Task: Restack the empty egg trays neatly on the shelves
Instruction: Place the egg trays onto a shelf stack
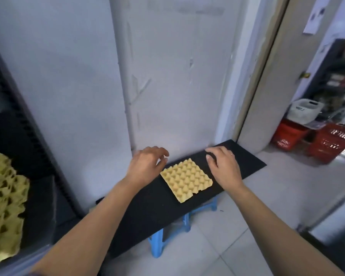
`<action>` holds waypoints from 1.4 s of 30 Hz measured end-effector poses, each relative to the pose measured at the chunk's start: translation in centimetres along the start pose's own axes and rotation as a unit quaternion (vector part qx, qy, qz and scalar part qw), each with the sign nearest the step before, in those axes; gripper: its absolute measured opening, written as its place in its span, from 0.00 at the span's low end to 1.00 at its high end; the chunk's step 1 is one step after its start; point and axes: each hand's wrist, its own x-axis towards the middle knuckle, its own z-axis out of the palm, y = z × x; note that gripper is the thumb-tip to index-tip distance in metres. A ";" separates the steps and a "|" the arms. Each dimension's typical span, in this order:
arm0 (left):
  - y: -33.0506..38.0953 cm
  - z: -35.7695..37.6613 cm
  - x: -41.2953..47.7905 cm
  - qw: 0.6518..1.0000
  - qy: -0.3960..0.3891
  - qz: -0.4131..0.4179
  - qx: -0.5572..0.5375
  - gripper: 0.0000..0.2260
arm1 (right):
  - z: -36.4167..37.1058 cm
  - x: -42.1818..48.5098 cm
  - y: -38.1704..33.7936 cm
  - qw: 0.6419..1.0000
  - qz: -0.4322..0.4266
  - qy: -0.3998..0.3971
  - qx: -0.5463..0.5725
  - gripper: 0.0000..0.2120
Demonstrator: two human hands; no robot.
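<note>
Above the black board (139, 216), the left hand (147, 164) and right hand (223, 166) hover with fingers loosely spread, holding nothing, at ten and two o'clock of the single egg tray (186, 180) lying flat on it, while a stack of trays (4, 206) sits on the dark shelf (40, 196) toward eight o'clock.

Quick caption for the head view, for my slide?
Left hand and right hand hover open beside one egg tray on a low black board.
</note>
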 end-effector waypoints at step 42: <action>-20.1 55.4 10.2 0.728 -0.194 -0.632 -0.180 0.28 | 47.1 17.5 41.4 0.868 0.281 -0.409 0.004 0.31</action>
